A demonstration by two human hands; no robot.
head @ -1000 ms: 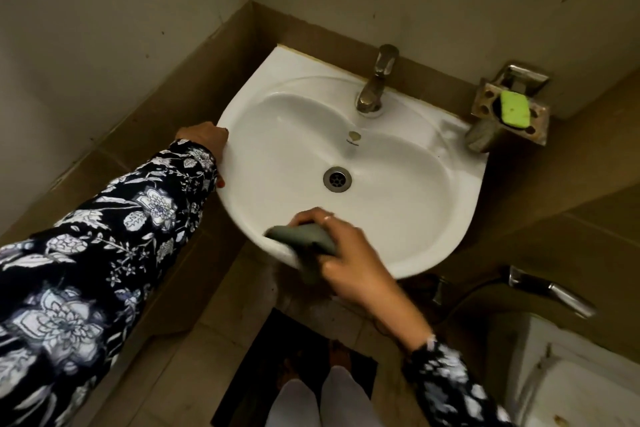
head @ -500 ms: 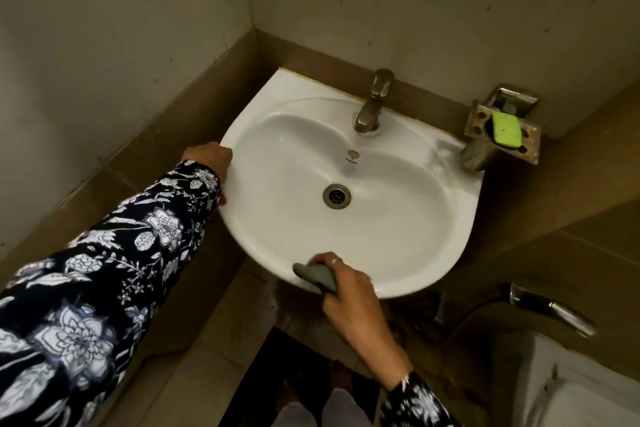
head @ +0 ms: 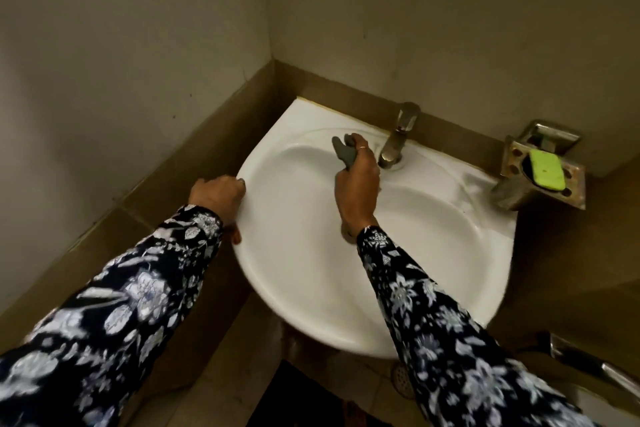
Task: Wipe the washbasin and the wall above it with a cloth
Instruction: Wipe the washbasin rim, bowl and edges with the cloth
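Observation:
A white washbasin [head: 450, 253] is fixed in the corner under a pale wall [head: 433, 28]. My right hand [head: 358, 184] is inside the bowl at its back, just left of the metal tap [head: 398, 139], and grips a grey cloth [head: 343, 151] that pokes out above the fingers. My left hand [head: 218, 194] holds the basin's left rim, thumb under the edge. My right forearm hides the drain.
A metal soap dish [head: 550, 170] with a green soap bar [head: 546, 171] hangs on the wall right of the basin. A chrome hose fitting [head: 588, 357] sits low at the right. Brown tiles line the wall's lower part [head: 214, 149]. A floor drain [head: 401, 376] lies below the basin.
My right hand carried the cloth from the basin's front rim across the bowl to the back beside the tap. The left hand stayed on the left rim. The view tilted upward.

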